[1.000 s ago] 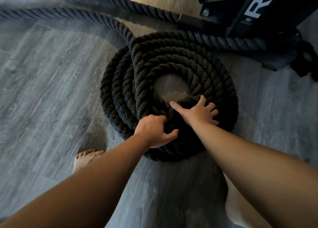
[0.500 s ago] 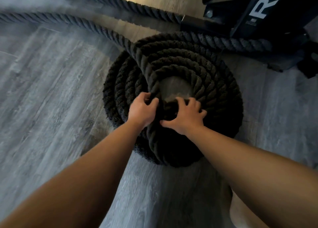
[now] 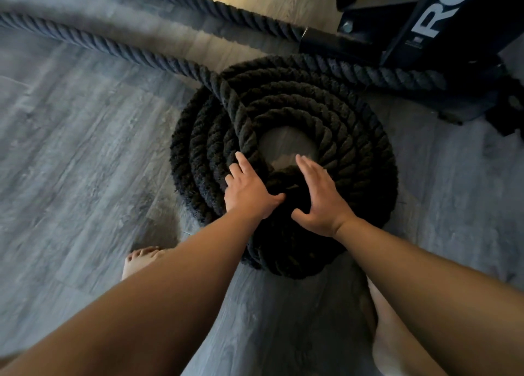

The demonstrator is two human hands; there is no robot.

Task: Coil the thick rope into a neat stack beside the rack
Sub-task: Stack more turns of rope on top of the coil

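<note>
**Both hands have let go of the coil**

Two bare forearms reach in from the bottom edge. A bare foot (image 3: 139, 258) shows at the lower left on the grey plank floor (image 3: 71, 148); half a second ago it was out of view. The other foot (image 3: 397, 341) stands at the lower right, partly hidden by the right forearm.

Half a second ago both hands were curled round the innermost turn at the coil's near side. Now the left hand (image 3: 249, 194) lies flat on the coil's near-left turns, its fingers (image 3: 243, 163) straight and gripping nothing, its thumb pointing right. The right hand (image 3: 321, 202) is turned on edge just beside it, its fingers (image 3: 309, 168) straight and close together, pointing at the coil's centre hole. It holds nothing, and I cannot tell whether it touches the rope.

The thick rope (image 3: 354, 137), black and twisted, lies on the floor in a round stack of several turns with bare floor showing in the middle. It sits where it did before. One run comes in from the upper left and crosses over the left turns toward the hands. Another leaves the coil's far side and runs right along the foot of the rack (image 3: 419, 43), which stands just beyond the coil. Farther off, one more length of rope stretches from the upper left to the rack's base.
</note>
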